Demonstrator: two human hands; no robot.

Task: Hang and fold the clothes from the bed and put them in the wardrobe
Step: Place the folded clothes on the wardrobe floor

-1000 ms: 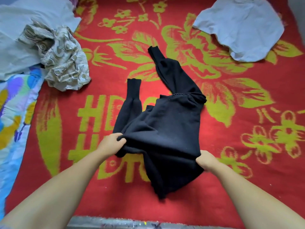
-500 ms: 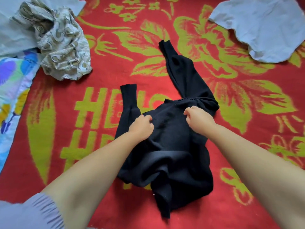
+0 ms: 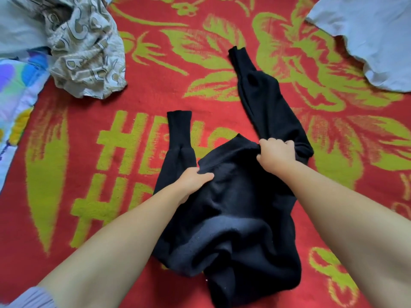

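Note:
A black long-sleeved sweater (image 3: 240, 218) lies rumpled on the red and green bed cover (image 3: 138, 165), its two sleeves stretching away from me. My left hand (image 3: 195, 178) grips the fabric near the left shoulder. Near the right shoulder, where the right sleeve begins, my right hand (image 3: 275, 154) grips a bunched fold of the sweater. The lower part of the sweater is folded up in loose humps between my forearms.
A crumpled beige patterned garment (image 3: 86, 50) lies at the upper left, beside a pale blue cloth (image 3: 17, 30) and a multicoloured quilt (image 3: 15, 94). A light grey-blue garment (image 3: 373, 41) lies at the upper right.
Both hands left the sweater's lower edge and moved up to its shoulders. In the last half second they spread apart, and the right hand shifted to the base of the right sleeve.

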